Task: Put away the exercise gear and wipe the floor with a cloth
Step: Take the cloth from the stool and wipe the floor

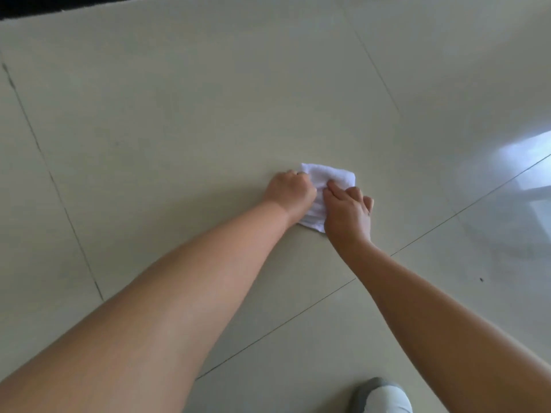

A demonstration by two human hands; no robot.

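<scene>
A folded white cloth [331, 178] lies flat on the pale tiled floor [179, 114], a little right of centre. My left hand [290, 190] is closed in a fist on the cloth's left edge and grips it. My right hand [347, 211] lies on the cloth's right side, fingers bent and pressing it down against the tile. Both forearms stretch out from the bottom of the view. The hands hide the near part of the cloth. No exercise gear is in sight.
Dark grout lines cross the tiles. A black strip [59, 4] runs along the top left edge. My foot in a grey and white shoe [381, 396] stands at the bottom right. Window light glares on the floor at right [521, 162].
</scene>
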